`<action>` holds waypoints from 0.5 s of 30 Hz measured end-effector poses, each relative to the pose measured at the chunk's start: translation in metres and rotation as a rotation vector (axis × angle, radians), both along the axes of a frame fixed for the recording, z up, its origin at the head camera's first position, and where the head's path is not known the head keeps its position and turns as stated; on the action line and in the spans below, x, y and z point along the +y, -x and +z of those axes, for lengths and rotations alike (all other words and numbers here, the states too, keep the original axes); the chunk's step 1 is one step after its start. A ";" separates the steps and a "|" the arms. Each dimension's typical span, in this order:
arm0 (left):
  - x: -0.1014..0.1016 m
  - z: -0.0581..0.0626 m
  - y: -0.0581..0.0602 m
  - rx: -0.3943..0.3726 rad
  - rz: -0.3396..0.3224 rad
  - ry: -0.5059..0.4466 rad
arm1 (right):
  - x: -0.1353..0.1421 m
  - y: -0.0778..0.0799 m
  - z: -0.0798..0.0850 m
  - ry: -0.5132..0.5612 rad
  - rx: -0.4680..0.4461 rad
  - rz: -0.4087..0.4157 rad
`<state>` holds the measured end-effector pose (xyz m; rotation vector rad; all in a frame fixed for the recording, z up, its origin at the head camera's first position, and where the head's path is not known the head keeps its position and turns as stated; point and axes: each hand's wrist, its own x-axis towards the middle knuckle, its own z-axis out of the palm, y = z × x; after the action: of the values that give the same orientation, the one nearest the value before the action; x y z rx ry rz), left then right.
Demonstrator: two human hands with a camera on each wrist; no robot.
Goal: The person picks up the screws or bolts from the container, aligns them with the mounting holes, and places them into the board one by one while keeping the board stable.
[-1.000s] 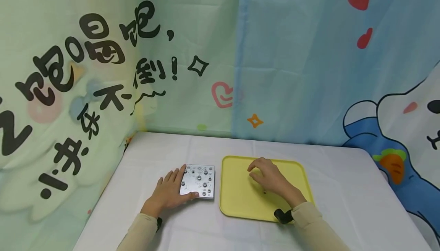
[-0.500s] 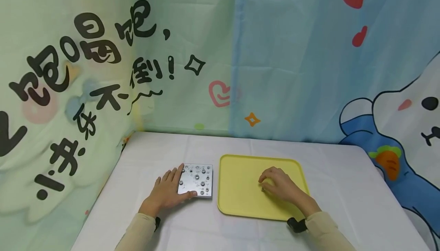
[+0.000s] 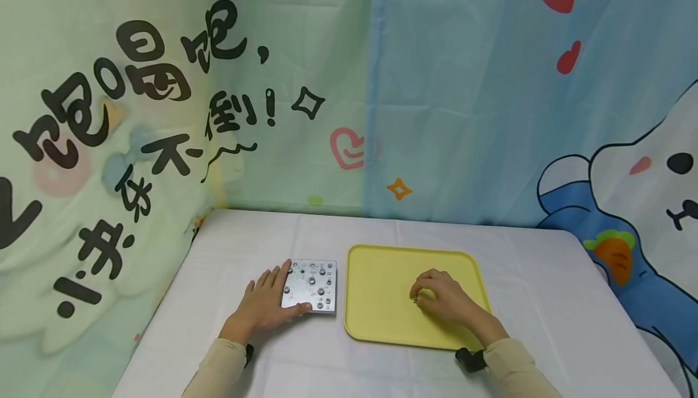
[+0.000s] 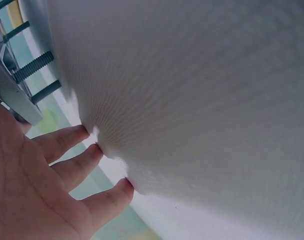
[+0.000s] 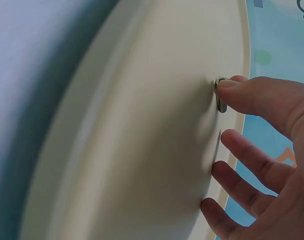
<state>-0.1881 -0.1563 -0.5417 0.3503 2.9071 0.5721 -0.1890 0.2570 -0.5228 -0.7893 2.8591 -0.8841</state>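
A square silver metal plate (image 3: pixel 302 283) with several screw heads and nuts on its face sits on the white table. Threaded bolts (image 4: pixel 34 67) stick out of its underside in the left wrist view. My left hand (image 3: pixel 259 310) lies along its left side, fingers straight and spread, fingertips on the tablecloth and the thumb at the plate's front edge. Over the yellow tray (image 3: pixel 376 319), my right hand (image 3: pixel 448 300) pinches a small metal screw (image 5: pixel 222 105) between thumb and index finger. Its other fingers rest near the tray's surface.
The tray stands just right of the plate, with a low raised rim. A white cloth (image 3: pixel 551 301) covers the table. Printed curtains (image 3: pixel 463 113) hang close behind its far edge and on the left.
My right hand has moved down and to the right over the tray, and its thumb and index finger have closed on the small screw. The left hand has stayed at the plate.
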 end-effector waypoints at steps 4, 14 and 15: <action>0.000 0.001 0.000 0.001 0.000 -0.004 | -0.002 -0.001 0.000 -0.028 0.030 0.006; 0.001 0.002 -0.001 -0.003 0.000 -0.004 | -0.004 -0.002 -0.002 -0.051 0.073 -0.008; 0.001 0.003 -0.002 -0.002 -0.002 -0.006 | -0.004 -0.001 -0.003 -0.048 0.074 -0.007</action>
<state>-0.1866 -0.1557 -0.5387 0.3529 2.9031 0.5814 -0.1876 0.2534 -0.5255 -0.8246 2.9361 -0.8000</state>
